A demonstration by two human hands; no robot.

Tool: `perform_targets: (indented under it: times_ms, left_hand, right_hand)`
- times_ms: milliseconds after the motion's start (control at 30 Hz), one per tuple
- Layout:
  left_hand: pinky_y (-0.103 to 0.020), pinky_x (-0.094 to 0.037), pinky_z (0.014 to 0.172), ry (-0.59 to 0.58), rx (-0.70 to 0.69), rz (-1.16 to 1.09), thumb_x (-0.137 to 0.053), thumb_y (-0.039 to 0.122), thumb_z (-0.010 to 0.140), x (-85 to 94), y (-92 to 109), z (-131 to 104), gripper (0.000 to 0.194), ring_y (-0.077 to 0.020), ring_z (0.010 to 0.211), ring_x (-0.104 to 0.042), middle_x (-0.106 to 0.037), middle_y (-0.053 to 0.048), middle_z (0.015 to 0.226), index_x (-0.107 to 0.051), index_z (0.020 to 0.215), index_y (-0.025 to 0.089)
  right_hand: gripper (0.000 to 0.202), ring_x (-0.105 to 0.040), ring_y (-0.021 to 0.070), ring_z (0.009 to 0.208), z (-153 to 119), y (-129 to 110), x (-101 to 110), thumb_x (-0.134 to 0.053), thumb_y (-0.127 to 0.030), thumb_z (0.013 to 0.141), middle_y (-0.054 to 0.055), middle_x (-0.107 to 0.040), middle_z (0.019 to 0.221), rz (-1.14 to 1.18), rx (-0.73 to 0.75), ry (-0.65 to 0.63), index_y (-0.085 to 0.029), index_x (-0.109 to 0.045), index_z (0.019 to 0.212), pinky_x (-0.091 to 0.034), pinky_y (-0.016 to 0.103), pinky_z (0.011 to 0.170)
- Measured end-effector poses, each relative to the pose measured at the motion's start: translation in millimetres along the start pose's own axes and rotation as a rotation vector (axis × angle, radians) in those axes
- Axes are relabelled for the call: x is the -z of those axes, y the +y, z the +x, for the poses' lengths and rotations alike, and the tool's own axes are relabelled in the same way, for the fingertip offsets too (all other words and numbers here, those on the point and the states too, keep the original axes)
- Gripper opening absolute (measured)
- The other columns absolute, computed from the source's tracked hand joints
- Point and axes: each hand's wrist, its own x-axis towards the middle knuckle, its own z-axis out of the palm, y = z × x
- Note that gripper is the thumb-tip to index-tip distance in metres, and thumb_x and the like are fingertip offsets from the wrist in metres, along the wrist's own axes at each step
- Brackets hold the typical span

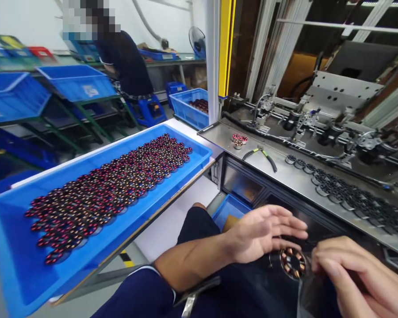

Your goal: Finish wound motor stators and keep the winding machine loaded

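Note:
A ring-shaped motor stator with copper coils (pixel 292 263) is held up over my lap, between my hands. My right hand (pixel 361 274) is closed, its thumb and fingers pinched at the stator's right edge; the exact contact is partly hidden. To the left, my left hand (pixel 265 234) has its fingers stretched out and spread, the lower ones just above the stator's rim. Thin loose wire (pixel 270 259) curls beside the stator, below the left fingers. Some greyish, see-through material (pixel 304 293) shows under the right hand, too unclear to name.
A blue tray (pixel 172 194) at left bears many wound stators (pixel 112 190). On the metal bench (pixel 258 172) lie green-handled pliers (pixel 260 153), several red-and-copper stators (pixel 239 140) and rows of black stator cores (pixel 348 194). Behind stands a machine (pixel 338 97). A person (pixel 126 66) sits at the back.

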Motion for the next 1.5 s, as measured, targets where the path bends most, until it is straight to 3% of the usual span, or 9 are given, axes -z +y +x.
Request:
perform_targets:
  times_ms: [133,200,333,433,533,800,967,1100,1500]
  left_hand:
    - [-0.030,-0.056,0.062,-0.427,0.575,0.112,-0.056,0.081,0.078,18.1,-8,14,0.076,-0.0218,0.071,-0.073,-0.072,-0.010,0.080,-0.070,0.096,0.009]
    - [-0.031,-0.057,0.057,-0.518,0.644,0.141,-0.053,0.083,0.078,20.4,-8,14,0.080,-0.0235,0.069,-0.073,-0.071,-0.011,0.081,-0.069,0.101,0.008]
    - [-0.027,-0.059,0.059,-0.192,0.259,0.174,-0.078,0.049,0.079,7.6,-7,4,0.051,-0.0180,0.071,-0.074,-0.070,-0.006,0.093,-0.060,0.115,0.018]
    - [-0.026,-0.060,0.073,0.006,-0.040,0.273,-0.089,0.019,0.066,-3.2,-10,-3,0.050,-0.0162,0.087,-0.073,-0.066,-0.005,0.106,-0.058,0.104,0.020]
    - [-0.025,-0.056,0.086,0.092,-0.191,0.378,-0.090,0.009,0.061,-7.7,-12,-5,0.051,-0.0138,0.096,-0.070,-0.065,-0.003,0.107,-0.062,0.102,0.019]
    - [-0.026,-0.055,0.088,0.078,-0.273,0.493,-0.090,0.013,0.063,-4.5,-10,1,0.038,-0.0119,0.094,-0.069,-0.064,-0.004,0.109,-0.066,0.092,0.016]
    - [-0.033,-0.057,0.090,0.086,-0.256,0.452,-0.093,0.019,0.061,-0.4,-4,9,0.039,-0.0168,0.095,-0.073,-0.064,-0.004,0.105,-0.063,0.086,0.015]
    - [-0.033,-0.059,0.086,0.055,-0.233,0.404,-0.095,0.022,0.057,-1.5,0,14,0.040,-0.0181,0.092,-0.074,-0.065,-0.005,0.103,-0.065,0.082,0.013]
    - [-0.039,-0.061,0.087,-0.171,-0.194,0.562,-0.097,0.027,0.053,-4.5,16,21,0.038,-0.0233,0.096,-0.074,-0.065,-0.008,0.106,-0.070,0.078,0.013]
  right_hand:
    - [0.012,-0.067,0.0174,0.078,2,-2,-1,-0.060,-0.015,0.092,0.003,-0.066,0.085,0.006,0.032,-0.028,-0.024,-0.065,0.098,-0.053,0.025,0.062]
    - [0.011,-0.067,0.0165,0.076,0,-1,-1,-0.061,-0.015,0.092,0.003,-0.066,0.084,-0.004,0.048,-0.003,-0.024,-0.066,0.098,-0.052,0.025,0.061]
    - [0.010,-0.067,0.0129,0.079,1,-6,-2,-0.060,-0.014,0.094,0.002,-0.067,0.088,-0.080,-0.002,0.043,-0.022,-0.064,0.095,-0.052,0.022,0.068]
    - [0.010,-0.065,0.0084,0.073,9,-14,-2,-0.059,-0.016,0.096,0.000,-0.067,0.083,-0.122,-0.022,0.119,-0.021,-0.064,0.089,-0.050,0.016,0.067]
    - [0.015,-0.065,0.0072,0.067,15,-20,-4,-0.059,-0.016,0.096,0.000,-0.066,0.077,-0.110,-0.038,0.160,-0.020,-0.064,0.082,-0.050,0.014,0.063]
    - [0.017,-0.065,0.0097,0.065,5,-22,-13,-0.061,-0.022,0.094,-0.001,-0.067,0.075,-0.024,-0.227,0.293,-0.022,-0.066,0.078,-0.051,0.016,0.061]
    - [0.041,-0.060,0.0128,0.054,-4,-19,-38,-0.060,-0.042,0.095,0.002,-0.060,0.057,0.588,-0.540,0.173,-0.020,-0.064,0.061,-0.050,0.019,0.053]
    - [0.037,-0.061,0.0150,0.060,-13,-15,-62,-0.064,-0.047,0.092,0.006,-0.065,0.065,1.040,-0.718,0.106,-0.018,-0.070,0.070,-0.053,0.024,0.057]
    - [0.041,-0.071,0.0279,0.086,-23,7,-76,-0.049,-0.057,0.096,0.013,-0.074,0.103,1.257,-0.577,0.110,-0.029,-0.076,0.107,-0.061,0.045,0.073]
